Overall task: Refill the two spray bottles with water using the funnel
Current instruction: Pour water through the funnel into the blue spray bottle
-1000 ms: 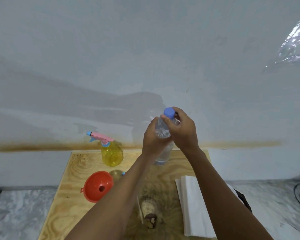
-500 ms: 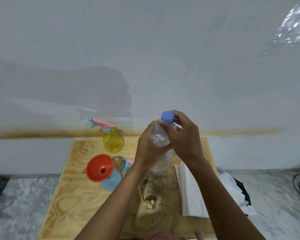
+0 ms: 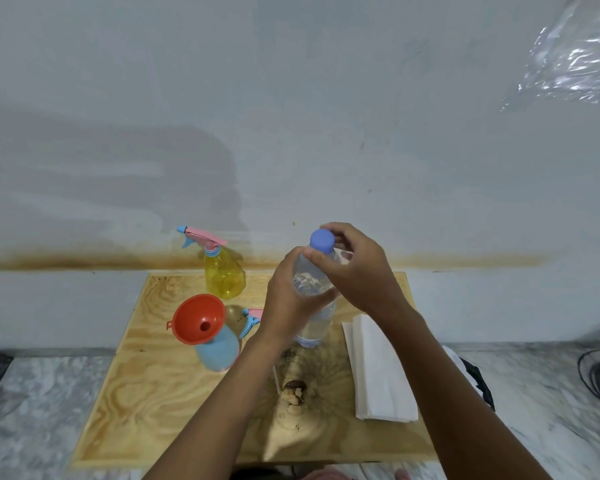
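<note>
Left hand [image 3: 286, 308] wrapped the water bottle [image 3: 317, 323] toward the worktop's [image 3: 160, 393] far edge. Right hand [image 3: 359, 271] arched over and pinched its blue cap [image 3: 321, 240]. The funnel [image 3: 198, 318] sat atop the blue spray bottle [image 3: 219, 351], leftward.

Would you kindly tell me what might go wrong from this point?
The left hand grips the water bottle around its middle while the right hand pinches the cap: a squeeze may spurt water onto the paper towels. The funnel stands unheld in the blue spray bottle and might tip during pouring.
</note>
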{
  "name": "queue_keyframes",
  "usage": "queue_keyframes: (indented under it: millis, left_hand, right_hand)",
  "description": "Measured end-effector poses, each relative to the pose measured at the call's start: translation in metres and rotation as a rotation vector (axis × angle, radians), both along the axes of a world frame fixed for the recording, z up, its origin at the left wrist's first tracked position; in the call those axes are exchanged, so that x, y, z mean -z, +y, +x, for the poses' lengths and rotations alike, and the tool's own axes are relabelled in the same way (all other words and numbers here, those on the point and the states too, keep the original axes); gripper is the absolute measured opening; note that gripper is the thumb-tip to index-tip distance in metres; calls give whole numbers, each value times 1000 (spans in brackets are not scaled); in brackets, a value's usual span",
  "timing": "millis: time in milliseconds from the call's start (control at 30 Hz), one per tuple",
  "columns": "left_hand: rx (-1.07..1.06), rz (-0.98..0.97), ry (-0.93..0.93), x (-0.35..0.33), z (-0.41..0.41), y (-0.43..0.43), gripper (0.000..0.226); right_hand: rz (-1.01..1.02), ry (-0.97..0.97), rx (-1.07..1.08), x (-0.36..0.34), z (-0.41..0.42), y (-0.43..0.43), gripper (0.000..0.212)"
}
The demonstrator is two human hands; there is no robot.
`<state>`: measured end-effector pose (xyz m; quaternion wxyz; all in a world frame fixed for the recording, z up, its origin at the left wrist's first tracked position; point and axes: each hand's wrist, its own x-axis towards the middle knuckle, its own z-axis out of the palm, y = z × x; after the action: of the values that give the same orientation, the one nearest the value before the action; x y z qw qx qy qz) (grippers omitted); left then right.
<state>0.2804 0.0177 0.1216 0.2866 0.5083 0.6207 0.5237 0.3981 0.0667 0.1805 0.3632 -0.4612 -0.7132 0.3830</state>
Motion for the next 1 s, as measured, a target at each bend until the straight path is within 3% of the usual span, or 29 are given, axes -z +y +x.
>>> queue_keyframes:
  millis: [100,233,433,633,833,1000]
  left_hand:
    - [0,-57,18,3,-2,1,73]
    - [1,-49,0,-1,0,0,85]
    - [-44,66,-4,-14,2,2,49]
    - [-18,65,-7,-16,1,0,41]
    - [-37,14,-65,-12,0,2,62]
    - [-23,8,-81,-15,2,2,50]
  right_hand:
    - [65,-84,9,-13,7,3,47]
    - [147,-241,22,-30,10,6,39]
    - [237,-481,-32,-40,8,9,40]
    - [331,-627,-120,-42,6,11,39]
    - [365,-648,-374,-51,17,23,34]
    - [271,-606,-426,-57,21,32,45]
